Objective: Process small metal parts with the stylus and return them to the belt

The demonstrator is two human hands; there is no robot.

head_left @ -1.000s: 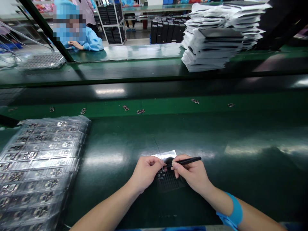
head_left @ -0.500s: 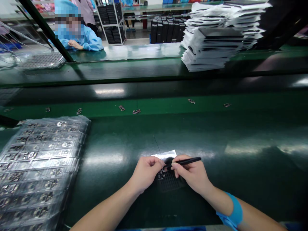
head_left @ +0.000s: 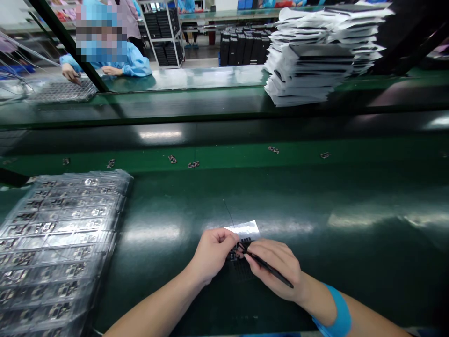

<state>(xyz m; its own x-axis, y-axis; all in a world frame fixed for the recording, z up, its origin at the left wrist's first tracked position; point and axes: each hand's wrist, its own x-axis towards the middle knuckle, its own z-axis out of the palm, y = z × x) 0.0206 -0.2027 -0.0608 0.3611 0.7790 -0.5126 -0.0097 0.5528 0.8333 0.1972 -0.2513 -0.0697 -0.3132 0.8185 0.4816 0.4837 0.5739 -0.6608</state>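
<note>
My left hand pinches a small circuit board over the green bench; its fingertips hide part of the board. A thin dark wire sticks out beyond those fingers. Black tweezers are gripped in my right hand, their tip at the board beside my left fingertips. Whether the tip holds anything is too small to see. Just past both hands lies a shiny sheet with small black pieces along its near side, partly covered by my right hand. A blue band circles my right wrist.
Stacked clear trays of small boards stand at left. Several boards lie spaced along the green strip ahead. Beyond, a tall stack of white sheets and dark pieces rises at right. A co-worker sits across by another tray.
My right hand has turned the tweezers so their back end points down toward me. Boards on the green strip have shifted slightly left. The co-worker's hand now reaches to the far tray.
</note>
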